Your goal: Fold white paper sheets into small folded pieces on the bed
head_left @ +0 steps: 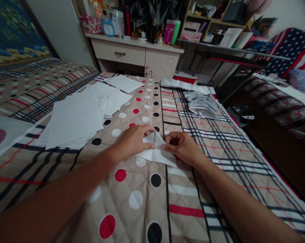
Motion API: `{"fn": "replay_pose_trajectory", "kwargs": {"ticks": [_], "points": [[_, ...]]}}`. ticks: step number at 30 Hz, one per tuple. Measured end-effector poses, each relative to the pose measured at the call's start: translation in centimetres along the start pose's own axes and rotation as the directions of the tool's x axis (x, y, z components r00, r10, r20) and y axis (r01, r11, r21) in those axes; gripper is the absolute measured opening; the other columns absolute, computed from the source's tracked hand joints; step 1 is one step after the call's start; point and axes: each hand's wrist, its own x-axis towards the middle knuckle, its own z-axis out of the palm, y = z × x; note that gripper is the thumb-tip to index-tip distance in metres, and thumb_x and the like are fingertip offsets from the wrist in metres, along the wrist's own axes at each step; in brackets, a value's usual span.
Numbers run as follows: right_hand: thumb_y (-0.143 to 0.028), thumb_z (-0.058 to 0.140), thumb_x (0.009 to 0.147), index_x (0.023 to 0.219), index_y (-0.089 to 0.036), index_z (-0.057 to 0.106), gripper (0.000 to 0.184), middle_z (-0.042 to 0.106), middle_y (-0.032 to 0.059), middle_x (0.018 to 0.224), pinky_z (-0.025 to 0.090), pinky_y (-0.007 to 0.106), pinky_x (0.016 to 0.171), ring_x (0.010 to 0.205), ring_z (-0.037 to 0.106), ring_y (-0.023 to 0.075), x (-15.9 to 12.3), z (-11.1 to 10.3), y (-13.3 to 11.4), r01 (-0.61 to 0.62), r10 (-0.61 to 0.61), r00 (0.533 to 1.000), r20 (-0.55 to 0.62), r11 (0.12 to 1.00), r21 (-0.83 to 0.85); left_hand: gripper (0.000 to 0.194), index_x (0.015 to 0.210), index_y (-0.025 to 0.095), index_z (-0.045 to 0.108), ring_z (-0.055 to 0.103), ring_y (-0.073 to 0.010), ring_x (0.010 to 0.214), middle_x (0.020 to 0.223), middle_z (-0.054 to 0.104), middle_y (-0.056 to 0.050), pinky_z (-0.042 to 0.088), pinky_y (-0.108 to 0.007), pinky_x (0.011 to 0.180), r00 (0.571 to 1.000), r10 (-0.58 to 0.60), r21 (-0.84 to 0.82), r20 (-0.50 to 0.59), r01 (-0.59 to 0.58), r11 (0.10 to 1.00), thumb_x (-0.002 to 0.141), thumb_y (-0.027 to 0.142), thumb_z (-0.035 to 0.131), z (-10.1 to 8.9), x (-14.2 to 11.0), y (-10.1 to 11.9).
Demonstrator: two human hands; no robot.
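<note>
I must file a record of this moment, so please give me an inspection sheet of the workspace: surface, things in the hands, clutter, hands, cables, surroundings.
Surface: quilted bedspread with dots and plaid stripes, lying flat.
Things in hand: one white folded paper, partly creased into a pointed shape, resting on the bedspread.
Clutter: loose white sheets spread to the left; a pile of folded papers further off to the right.
Hands: left hand presses on the paper's left side; right hand pinches its right edge.
Cables: nothing seen.
Surroundings: white dresser with bottles and a blue clock; shelves to the right.
</note>
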Motion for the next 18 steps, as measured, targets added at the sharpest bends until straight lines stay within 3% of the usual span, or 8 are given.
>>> {"fn": "replay_pose_trajectory", "kwargs": {"ticks": [5,9,15,18], "points": [[-0.033,0.073,0.069,0.066,-0.016,0.061,0.021,0.056,-0.0023,0.059,0.031,0.02,0.046,0.05,0.045,0.0085,-0.15,0.35,-0.24,0.0,0.001,1.0,-0.01,0.991,0.135,0.024,0.08,0.018,0.068,0.055,-0.014,0.064,0.07,0.063,0.001,0.036,-0.023,0.056,0.997,0.033,-0.073,0.069,-0.028,0.997,0.067,0.036,0.074,0.16,0.01,-0.46],[-0.035,0.073,0.071,0.067,-0.016,0.06,0.023,0.058,-0.0008,0.063,0.035,0.021,0.05,0.055,0.049,0.0103,-0.25,0.72,-0.53,0.071,-0.059,0.997,-0.059,0.969,0.237,0.017,0.073,0.016,0.066,0.051,-0.0114,0.058,0.062,0.058,0.003,0.034,-0.021,0.051,0.999,0.008,-0.211,0.042,0.001,0.977,0.067,0.031,0.072,0.41,-0.3,-0.47],[-0.04,0.061,0.084,0.06,-0.017,0.053,0.034,0.046,-0.003,0.057,0.027,0.022,0.049,0.055,0.04,0.0095,-0.46,0.61,-0.47,0.162,-0.16,0.983,-0.09,0.987,0.016,0.017,0.074,0.013,0.065,0.051,-0.0107,0.055,0.063,0.059,0.002,0.039,-0.021,0.05,0.995,-0.095,-0.469,-0.004,0.082,0.879,0.066,0.028,0.071,0.13,-0.25,0.1],[-0.039,0.061,0.083,0.055,-0.018,0.043,0.04,0.037,-0.0047,0.054,0.023,0.023,0.048,0.053,0.033,0.0083,-0.64,0.65,-0.47,0.168,-0.165,0.982,-0.094,0.985,0.024,0.017,0.074,0.013,0.064,0.053,-0.0111,0.055,0.063,0.06,0.001,0.04,-0.021,0.05,0.991,-0.133,-0.505,0.008,0.118,0.855,0.064,0.026,0.072,0.04,-0.22,0.31]]}}
